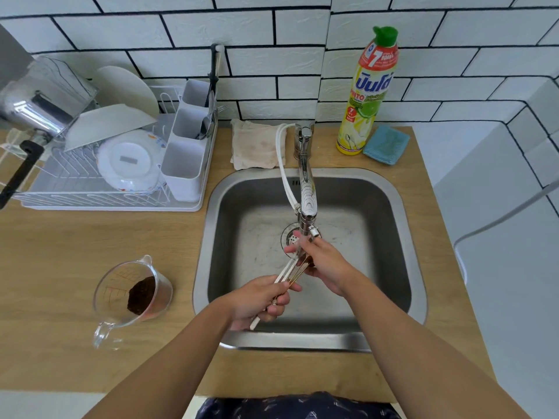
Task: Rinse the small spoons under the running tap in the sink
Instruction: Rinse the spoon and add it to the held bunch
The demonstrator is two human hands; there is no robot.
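Sink (402, 237): steel basin set in the wooden counter, under both hands.
Tap (307, 189): chrome spout, its outlet just above the right hand's fingers.
Right hand (323, 261): fingers curled round the far ends of the spoons, beneath the outlet.
Left hand (260, 297): fingers wrapped round the handle ends.
Small spoons (289, 272): thin bundle spanning between the two grips, over the basin.

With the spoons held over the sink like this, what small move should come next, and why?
Probably rub the spoon bowls under the tap. The left hand grips the spoons by their handles, the right hand pinches their far ends just below the spout, over the sink. Whether water runs is unclear.
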